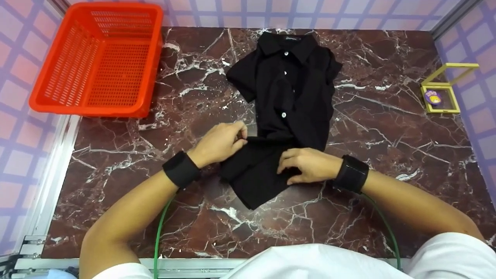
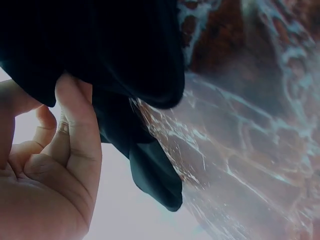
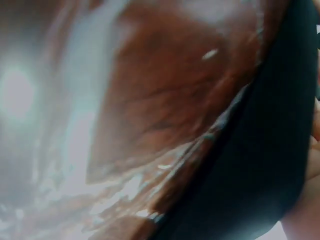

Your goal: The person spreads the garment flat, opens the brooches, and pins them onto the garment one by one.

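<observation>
A black short-sleeved button-up shirt point(image 1: 271, 89) lies front up in the head view, its collar toward the far wall. Its lower part is bunched and turned at an angle, with a corner pointing toward the person. My left hand point(image 1: 223, 142) pinches the cloth at the left of this bunched part; the left wrist view shows thumb and finger on the dark fabric point(image 2: 135, 50). At the lower right of the shirt, my right hand point(image 1: 310, 166) has curled fingers over the cloth and the thumb near its edge. Fabric point(image 3: 250, 150) hides most of that hand in the right wrist view.
A red plastic basket point(image 1: 151, 77) stands at the back left. On the right sits a small yellow frame-like box point(image 1: 441, 110), its lid raised, with a purple round item point(image 1: 433, 97) inside. Checkered walls edge the dark marbled table point(image 1: 387, 128).
</observation>
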The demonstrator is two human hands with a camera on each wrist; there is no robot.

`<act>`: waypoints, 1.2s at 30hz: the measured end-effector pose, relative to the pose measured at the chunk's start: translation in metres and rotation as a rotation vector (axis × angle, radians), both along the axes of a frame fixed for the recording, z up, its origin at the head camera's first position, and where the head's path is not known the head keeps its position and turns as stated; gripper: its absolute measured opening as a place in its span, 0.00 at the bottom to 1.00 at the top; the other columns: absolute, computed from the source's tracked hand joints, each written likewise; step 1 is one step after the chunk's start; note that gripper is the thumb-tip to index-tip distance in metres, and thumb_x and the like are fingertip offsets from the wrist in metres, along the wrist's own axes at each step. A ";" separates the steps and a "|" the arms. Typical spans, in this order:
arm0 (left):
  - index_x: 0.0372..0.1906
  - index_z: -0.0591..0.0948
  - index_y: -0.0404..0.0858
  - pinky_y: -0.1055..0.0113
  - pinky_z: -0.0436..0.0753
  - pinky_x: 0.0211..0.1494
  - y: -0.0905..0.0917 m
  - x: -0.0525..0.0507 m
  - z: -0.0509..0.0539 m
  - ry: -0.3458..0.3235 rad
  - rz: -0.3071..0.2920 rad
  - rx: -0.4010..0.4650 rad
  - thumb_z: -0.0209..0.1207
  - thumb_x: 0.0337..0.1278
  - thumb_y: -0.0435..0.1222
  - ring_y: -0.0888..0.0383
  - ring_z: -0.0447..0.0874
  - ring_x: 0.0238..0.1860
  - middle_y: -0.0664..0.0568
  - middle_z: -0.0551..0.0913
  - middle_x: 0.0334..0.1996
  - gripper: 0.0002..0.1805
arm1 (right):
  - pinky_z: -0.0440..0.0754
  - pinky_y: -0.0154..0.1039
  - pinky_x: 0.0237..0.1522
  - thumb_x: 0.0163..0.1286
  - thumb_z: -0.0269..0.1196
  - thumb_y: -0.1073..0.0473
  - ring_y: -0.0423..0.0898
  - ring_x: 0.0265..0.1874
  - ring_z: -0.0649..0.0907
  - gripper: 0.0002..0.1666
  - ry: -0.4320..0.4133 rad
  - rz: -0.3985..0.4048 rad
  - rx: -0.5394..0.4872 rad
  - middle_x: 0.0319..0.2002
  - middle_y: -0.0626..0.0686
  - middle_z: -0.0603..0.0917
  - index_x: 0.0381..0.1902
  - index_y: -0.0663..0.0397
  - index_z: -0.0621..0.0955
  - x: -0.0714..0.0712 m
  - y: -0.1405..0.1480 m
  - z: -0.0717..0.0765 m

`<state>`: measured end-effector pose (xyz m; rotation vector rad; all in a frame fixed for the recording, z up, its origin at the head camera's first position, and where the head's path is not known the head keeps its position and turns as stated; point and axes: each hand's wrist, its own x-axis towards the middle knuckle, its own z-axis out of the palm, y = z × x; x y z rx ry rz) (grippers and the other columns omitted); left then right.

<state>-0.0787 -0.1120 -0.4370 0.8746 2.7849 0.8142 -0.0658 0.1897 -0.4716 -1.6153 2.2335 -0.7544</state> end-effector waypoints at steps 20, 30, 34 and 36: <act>0.36 0.79 0.41 0.55 0.79 0.41 -0.026 -0.001 0.005 -0.003 0.044 -0.049 0.63 0.65 0.35 0.49 0.82 0.32 0.51 0.84 0.31 0.04 | 0.81 0.31 0.31 0.55 0.77 0.56 0.30 0.25 0.81 0.09 -0.302 0.007 0.299 0.25 0.34 0.83 0.33 0.45 0.87 0.001 0.036 0.016; 0.37 0.79 0.41 0.56 0.79 0.39 -0.031 0.012 0.003 -0.073 0.021 -0.072 0.65 0.65 0.37 0.51 0.81 0.32 0.51 0.83 0.31 0.06 | 0.80 0.31 0.30 0.56 0.77 0.54 0.31 0.25 0.81 0.10 -0.350 0.017 0.374 0.27 0.35 0.83 0.34 0.43 0.86 0.002 0.048 0.019; 0.34 0.79 0.41 0.56 0.78 0.42 -0.033 0.019 0.002 -0.105 0.005 -0.083 0.69 0.60 0.37 0.52 0.79 0.32 0.53 0.82 0.32 0.08 | 0.79 0.32 0.30 0.58 0.76 0.52 0.30 0.22 0.80 0.09 -0.359 0.006 0.418 0.25 0.33 0.82 0.33 0.41 0.85 0.002 0.052 0.020; 0.34 0.80 0.42 0.55 0.78 0.46 -0.033 0.023 0.001 -0.117 -0.002 -0.089 0.71 0.57 0.38 0.52 0.79 0.34 0.54 0.82 0.32 0.09 | 0.79 0.32 0.31 0.58 0.76 0.51 0.30 0.22 0.80 0.09 -0.351 0.005 0.431 0.25 0.33 0.82 0.32 0.40 0.85 0.002 0.054 0.021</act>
